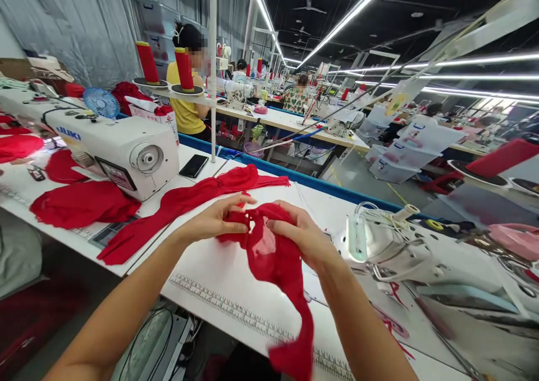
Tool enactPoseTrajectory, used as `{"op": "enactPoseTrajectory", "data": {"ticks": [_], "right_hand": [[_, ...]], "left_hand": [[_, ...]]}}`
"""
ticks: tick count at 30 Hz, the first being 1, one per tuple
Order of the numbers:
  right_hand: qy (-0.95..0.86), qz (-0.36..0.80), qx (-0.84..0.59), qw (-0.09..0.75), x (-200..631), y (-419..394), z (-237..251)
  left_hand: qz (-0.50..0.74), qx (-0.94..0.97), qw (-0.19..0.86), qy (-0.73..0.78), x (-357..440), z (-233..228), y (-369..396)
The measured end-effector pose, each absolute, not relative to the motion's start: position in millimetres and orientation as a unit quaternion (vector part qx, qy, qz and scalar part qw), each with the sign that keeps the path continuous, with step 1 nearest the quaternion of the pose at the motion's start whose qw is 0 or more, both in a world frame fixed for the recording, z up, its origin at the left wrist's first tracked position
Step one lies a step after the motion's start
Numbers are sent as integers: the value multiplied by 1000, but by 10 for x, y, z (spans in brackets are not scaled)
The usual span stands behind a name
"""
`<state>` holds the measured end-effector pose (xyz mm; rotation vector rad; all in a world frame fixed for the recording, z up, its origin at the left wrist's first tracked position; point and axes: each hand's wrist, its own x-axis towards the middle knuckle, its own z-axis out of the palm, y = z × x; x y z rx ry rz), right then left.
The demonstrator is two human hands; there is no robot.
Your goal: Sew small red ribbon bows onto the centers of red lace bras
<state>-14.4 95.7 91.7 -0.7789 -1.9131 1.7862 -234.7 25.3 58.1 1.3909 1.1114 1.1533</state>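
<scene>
Between both hands a piece of red fabric (278, 257) is held up over the white table, with a paler pink patch showing on its face. It looks like a bra, though its exact kind is hard to make out. My left hand (221, 218) pinches its left end between thumb and fingers. Opposite, my right hand (297, 232) grips the upper edge, thumb in front. A long strip of the garment hangs down past the table's front edge. Just behind my left hand, a long bunched red cloth (185, 201) lies across the table.
A white JUKI sewing machine (113, 145) stands at the left, with red pieces (84, 204) beside it. A black phone (193, 166) lies behind it. Another machine (391, 240) is at the right. A printed ruler (227, 302) runs along the front edge. Co-workers sit farther back.
</scene>
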Motion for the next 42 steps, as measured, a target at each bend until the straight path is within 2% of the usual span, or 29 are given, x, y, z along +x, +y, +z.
{"op": "enactPoseTrajectory", "data": {"ticks": [3, 5, 8, 13, 17, 22, 28, 34, 42], "right_hand": [[-789, 460, -336, 229, -202, 1178, 810], [-823, 408, -340, 201, -239, 1328, 701], [-833, 438, -301, 152, -304, 1481, 593], [-822, 514, -207, 135, -509, 1542, 528], [-782, 567, -216, 145, -633, 1573, 470], [-761, 595, -193, 172, -625, 1576, 469], [-752, 614, -224, 86, -608, 1565, 473], [-728, 647, -220, 57, -584, 1615, 501], [-713, 656, -244, 49, -617, 1599, 465]], "left_hand": [[468, 533, 534, 460, -2477, 463, 335], [465, 513, 565, 448, -2534, 399, 369], [450, 497, 600, 436, -2586, 325, 421], [457, 488, 598, 441, -2617, 267, 464], [467, 492, 566, 469, -2647, 243, 465], [468, 486, 577, 460, -2657, 215, 481], [457, 487, 580, 467, -2645, 218, 481], [437, 470, 620, 451, -2646, 222, 470], [439, 469, 618, 453, -2644, 206, 481]]}}
